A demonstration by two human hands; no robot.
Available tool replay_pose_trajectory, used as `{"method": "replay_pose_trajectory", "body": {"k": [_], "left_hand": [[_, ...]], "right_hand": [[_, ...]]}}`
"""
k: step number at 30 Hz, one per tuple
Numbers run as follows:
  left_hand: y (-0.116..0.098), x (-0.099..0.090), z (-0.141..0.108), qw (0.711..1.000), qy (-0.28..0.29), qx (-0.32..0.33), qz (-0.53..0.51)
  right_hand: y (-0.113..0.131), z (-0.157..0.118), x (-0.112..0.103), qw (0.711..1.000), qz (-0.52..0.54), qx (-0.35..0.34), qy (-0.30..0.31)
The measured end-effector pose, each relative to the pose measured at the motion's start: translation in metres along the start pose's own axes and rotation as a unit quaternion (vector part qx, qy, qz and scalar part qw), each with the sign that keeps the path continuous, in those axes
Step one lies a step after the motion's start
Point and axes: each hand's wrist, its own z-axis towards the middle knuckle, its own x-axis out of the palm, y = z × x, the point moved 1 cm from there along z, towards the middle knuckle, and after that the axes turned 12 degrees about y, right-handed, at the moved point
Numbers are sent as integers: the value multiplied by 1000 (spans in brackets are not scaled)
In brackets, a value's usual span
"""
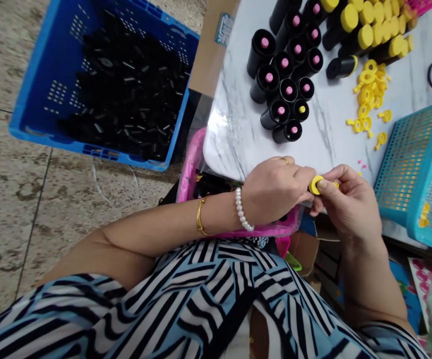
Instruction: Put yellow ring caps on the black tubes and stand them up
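My left hand, with a pearl bracelet and a ring, is closed at the front edge of the table. Its fingers hide most of what they hold; only a dark edge shows beside the yellow piece. My right hand pinches a small yellow ring piece, thumb on its face, right against the left fingers. Beyond my hands, black tubes stand in a group, most with pink tips inside and one with a yellow tip. Loose yellow ring pieces lie in a pile to their right.
A blue crate full of black parts stands on the floor at left. A pink basket sits below my left wrist. At right, a teal basket holds yellow pieces. Black tubes with yellow caps lie at the table's back.
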Motion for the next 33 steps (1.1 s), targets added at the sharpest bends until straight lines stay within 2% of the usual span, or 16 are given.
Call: {"method": "replay_pose_trajectory", "body": {"k": [5,10,16,20,25,27,31,33], "left_hand": [[0,-6,-1,1000,-12,0,-27],[1,-11,-1,996,18,24,-80],[4,-8,-3,997,9,16,-77],[10,-10,-3,995,47,46,-74],[10,-7,1,997,58,15,-50],[6,-7,2,998,53,10,-45],[2,-7,1,997,18,-12,-71],[0,-7,-2,995,1,-9,-101]], "right_hand": [[-5,-1,-2,1000,-3,-10,7],[-6,-1,0,1000,3,-4,-14],[-2,2,3,999,24,14,27],[2,8,-5,995,20,40,86],[7,13,-14,986,2,104,130],[9,11,-10,990,-27,95,97],[10,2,5,990,-139,-5,-33],[6,-1,10,986,-161,-11,-34]]}}
